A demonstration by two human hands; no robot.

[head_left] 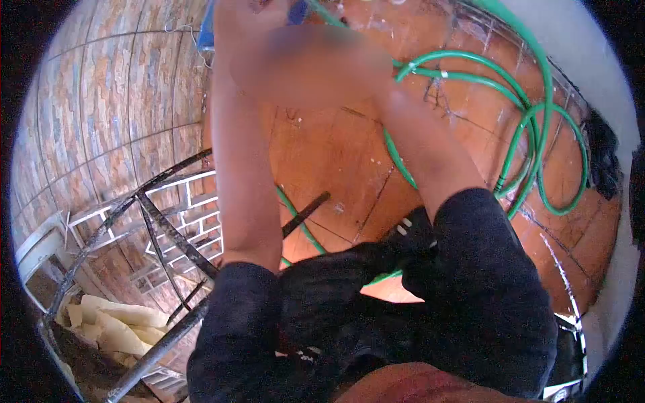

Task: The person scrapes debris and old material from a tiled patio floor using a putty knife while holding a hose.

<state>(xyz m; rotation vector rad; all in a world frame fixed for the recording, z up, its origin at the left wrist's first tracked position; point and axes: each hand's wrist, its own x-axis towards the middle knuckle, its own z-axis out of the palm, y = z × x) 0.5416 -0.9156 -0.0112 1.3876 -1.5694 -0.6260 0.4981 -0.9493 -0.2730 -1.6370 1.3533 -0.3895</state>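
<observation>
While both bare arms reach out ahead of the body, the left hand [263, 7] is up at the far edge of the view, mostly cut off, and the right hand [329, 67] is lost in a blurred patch. I cannot tell whether either one is spread, closed or pinching something. A blue object [206, 30] shows just beside the left hand, on its outer side, with more blue on its inner side; whether it is being held, I can't make out. A thin pale wire [178, 27] curls out to the left of that.

To the right of the hands, a green hose [470, 77] lies in loose loops on the orange tiled floor [349, 151], and stretches of it run between the forearms too. Nearer the body than the hands, a short dark bar [309, 209] juts out past the left forearm. Off to the left and closer in stands a black metal frame [171, 228], with crumpled cream material [124, 329] seen between its bars. A dark bundle [600, 154] sits well to the right, near the pale wall [601, 50].
</observation>
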